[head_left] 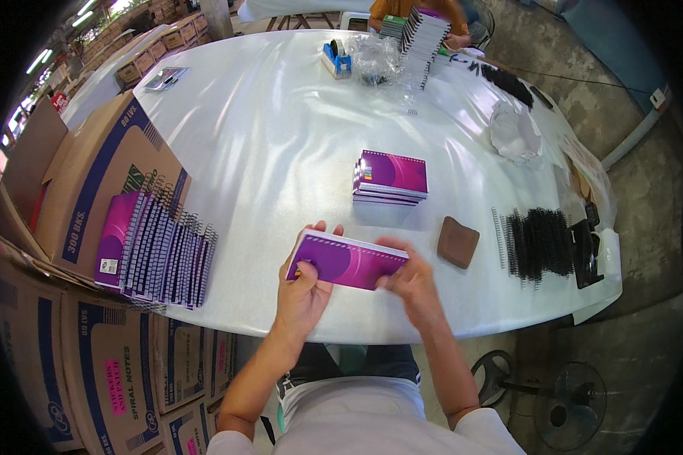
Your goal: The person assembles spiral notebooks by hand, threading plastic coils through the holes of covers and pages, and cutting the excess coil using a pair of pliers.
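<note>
A purple notepad with a row of punched holes along its upper long edge is held over the near edge of the table, between both my hands. My left hand grips its left end, thumb on the cover and fingers behind. At the right end, my right hand pinches the corner, slightly blurred. Just beyond lies a small stack of similar purple notepads. To the right of my right hand sits a brown block, and farther right a bunch of black spiral coils.
Coil-bound purple notebooks lean by an open cardboard box at left, with more cartons below. Across the white table are a blue tape dispenser, clear plastic, a tall notebook stack and a person. A fan stands lower right.
</note>
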### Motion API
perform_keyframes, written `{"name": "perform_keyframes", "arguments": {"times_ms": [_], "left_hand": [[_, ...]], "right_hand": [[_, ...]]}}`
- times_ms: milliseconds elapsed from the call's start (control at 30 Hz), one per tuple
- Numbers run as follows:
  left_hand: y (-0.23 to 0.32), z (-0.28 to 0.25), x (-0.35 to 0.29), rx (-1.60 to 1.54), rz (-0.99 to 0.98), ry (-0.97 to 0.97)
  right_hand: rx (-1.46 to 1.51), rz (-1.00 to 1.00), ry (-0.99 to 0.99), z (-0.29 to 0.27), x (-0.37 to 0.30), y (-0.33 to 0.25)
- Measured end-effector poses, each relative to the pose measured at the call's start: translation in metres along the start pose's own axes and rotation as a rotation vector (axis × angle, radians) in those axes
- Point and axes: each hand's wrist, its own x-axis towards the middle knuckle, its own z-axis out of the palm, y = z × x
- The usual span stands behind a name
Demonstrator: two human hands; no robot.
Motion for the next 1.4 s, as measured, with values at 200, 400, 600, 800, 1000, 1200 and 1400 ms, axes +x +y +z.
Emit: {"name": "perform_keyframes", "arguments": {"times_ms": [200, 400, 600, 800, 1000, 1200, 1400], "left_hand": [[0.040, 0.007, -0.016, 0.897, 0.155, 0.103], [0.026, 0.031, -0.007, 2.337, 0.177, -0.579], [0.026, 0.022, 0.001, 2.146, -0.317, -0.567], [0.019, 0.018, -0.001, 2.199, -0.086, -0.669], [0.019, 0.015, 0.000, 2.154, -0.119, -0.639], [0.024, 0.019, 0.006, 2.177, -0.168, -0.635], [0.024, 0.018, 0.011, 2.227, -0.213, -0.635]], "right_hand": [[-0.415, -0.107, 0.018, -0.007, -0.024, 0.035], [-0.901, -0.369, -0.059, -0.003, -0.020, 0.077], [-0.616, -0.234, -0.103, -0.040, -0.002, 0.027], [-1.661, -0.059, 0.905, -0.231, 0.079, -0.020], [-1.670, -0.054, 0.660, -0.256, 0.086, -0.011], [-1.092, -0.426, -0.050, -0.134, 0.043, -0.024], [-0.663, -0.203, -0.205, -0.040, 0.006, -0.011]]}}
